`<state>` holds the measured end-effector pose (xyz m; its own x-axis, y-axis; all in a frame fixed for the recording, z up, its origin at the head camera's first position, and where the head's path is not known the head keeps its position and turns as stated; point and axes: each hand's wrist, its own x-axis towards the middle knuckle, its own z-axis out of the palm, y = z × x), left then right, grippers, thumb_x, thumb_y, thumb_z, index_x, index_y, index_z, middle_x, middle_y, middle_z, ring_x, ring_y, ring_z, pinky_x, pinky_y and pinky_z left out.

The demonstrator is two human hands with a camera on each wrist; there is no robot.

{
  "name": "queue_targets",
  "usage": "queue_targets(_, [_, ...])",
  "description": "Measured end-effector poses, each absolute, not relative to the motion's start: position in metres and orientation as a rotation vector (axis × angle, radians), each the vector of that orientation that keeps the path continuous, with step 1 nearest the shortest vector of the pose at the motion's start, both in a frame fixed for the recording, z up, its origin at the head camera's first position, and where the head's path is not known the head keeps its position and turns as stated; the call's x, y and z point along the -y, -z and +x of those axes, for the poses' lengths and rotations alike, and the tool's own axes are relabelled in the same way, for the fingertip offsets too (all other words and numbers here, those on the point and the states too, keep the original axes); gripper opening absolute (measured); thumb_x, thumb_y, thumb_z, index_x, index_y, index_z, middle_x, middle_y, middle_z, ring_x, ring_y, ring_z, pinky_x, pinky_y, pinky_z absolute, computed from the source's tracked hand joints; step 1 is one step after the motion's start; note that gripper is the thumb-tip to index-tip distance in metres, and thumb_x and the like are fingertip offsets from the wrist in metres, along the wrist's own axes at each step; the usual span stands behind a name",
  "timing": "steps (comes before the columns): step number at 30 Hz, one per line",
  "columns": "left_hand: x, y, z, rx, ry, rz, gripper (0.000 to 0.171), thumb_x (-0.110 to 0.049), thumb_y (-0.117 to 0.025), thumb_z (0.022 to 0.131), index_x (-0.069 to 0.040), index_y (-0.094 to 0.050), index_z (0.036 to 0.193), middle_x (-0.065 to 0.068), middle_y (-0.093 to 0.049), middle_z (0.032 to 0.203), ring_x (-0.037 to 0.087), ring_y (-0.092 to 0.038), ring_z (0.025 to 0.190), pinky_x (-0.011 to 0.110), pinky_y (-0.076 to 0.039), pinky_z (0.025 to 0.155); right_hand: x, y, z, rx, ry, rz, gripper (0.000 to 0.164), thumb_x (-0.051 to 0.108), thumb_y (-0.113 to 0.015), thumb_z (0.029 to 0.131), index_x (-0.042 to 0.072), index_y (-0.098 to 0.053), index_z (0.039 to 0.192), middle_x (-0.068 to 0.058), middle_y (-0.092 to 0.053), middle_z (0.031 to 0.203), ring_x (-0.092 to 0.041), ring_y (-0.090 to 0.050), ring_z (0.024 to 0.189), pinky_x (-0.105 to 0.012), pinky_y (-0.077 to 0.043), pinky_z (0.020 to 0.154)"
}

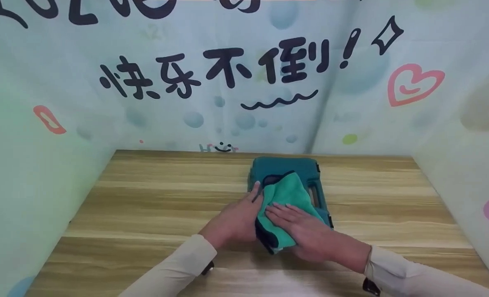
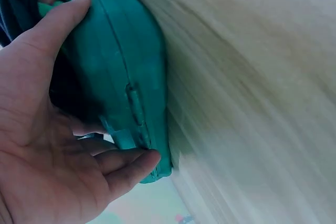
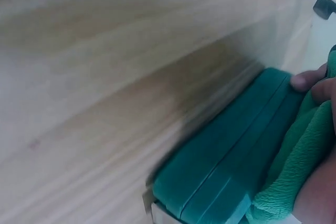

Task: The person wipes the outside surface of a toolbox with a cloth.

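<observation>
A teal plastic case (image 1: 287, 165) lies flat on the wooden table, its long sides running away from me. Draped over its lid is a green cloth (image 1: 285, 189) with dark edging. My right hand (image 1: 310, 237) presses the cloth against the lid, its fingers straight and close together. Along the case's left side rests my left hand (image 1: 240, 216). In the left wrist view its thumb (image 2: 73, 17) touches the case edge and other fingertips lie by the hinge side. The right wrist view shows the case wall (image 3: 231, 156) beside the cloth (image 3: 299, 156); part of the right hand is cut off.
The wooden table (image 1: 157, 198) extends on both sides of the case. Behind it hangs a pale printed cloth backdrop (image 1: 166, 123) with dark writing, and similar panels close in at left and right. A recessed handle (image 1: 320, 196) is on the case's right side.
</observation>
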<state>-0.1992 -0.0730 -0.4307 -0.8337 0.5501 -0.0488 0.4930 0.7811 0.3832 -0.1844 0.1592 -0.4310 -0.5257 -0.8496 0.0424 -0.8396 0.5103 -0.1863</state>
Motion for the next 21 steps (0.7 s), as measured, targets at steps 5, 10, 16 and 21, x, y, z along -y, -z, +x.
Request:
queue_targets(5, [0.075,0.431,-0.197,-2.785,-0.657,0.823,0.127,-0.062,-0.081,0.077,-0.004,-0.007,0.163,0.017,-0.006,0.168,0.032,-0.031,0.146,0.037,-0.035,0.111,-0.156,0.429,-0.203,-2.688,0.322,-1.392,0.074,0.008,-0.063,0.09,-0.002,-0.032,0.157,-0.016,-0.029,0.163,-0.032,-0.019,0.151,-0.051,-0.019,0.118])
queue_targets(10, [0.073,0.43,-0.198,-2.752,-0.674,0.774,0.133,-0.068,-0.078,0.077,-0.011,0.006,0.163,0.013,-0.002,0.168,0.03,-0.026,0.148,0.04,-0.031,0.114,-0.153,0.423,-0.226,-2.692,0.368,-1.245,0.072,0.012,-0.061,0.096,-0.001,-0.028,0.158,-0.017,-0.024,0.164,-0.033,-0.015,0.151,-0.054,-0.016,0.118])
queue_targets(16, [0.073,0.429,-0.199,-2.737,-0.636,0.733,0.13,-0.073,-0.073,0.077,-0.017,0.006,0.164,0.014,-0.006,0.169,0.031,-0.025,0.149,0.043,-0.03,0.114,-0.146,0.416,-0.255,-2.663,0.388,-1.171,0.069,0.009,-0.056,0.098,-0.001,-0.026,0.159,-0.017,-0.02,0.165,-0.035,-0.012,0.152,-0.055,-0.013,0.118])
queue_targets(21, [0.074,0.43,-0.199,-2.732,-0.622,0.71,0.13,-0.075,-0.072,0.076,-0.016,0.003,0.164,0.013,-0.009,0.168,0.03,-0.024,0.149,0.044,-0.03,0.114,-0.141,0.413,-0.271,-2.612,0.403,-1.147,0.068,0.007,-0.053,0.099,-0.001,-0.024,0.159,-0.017,-0.018,0.166,-0.035,-0.01,0.152,-0.054,-0.012,0.119])
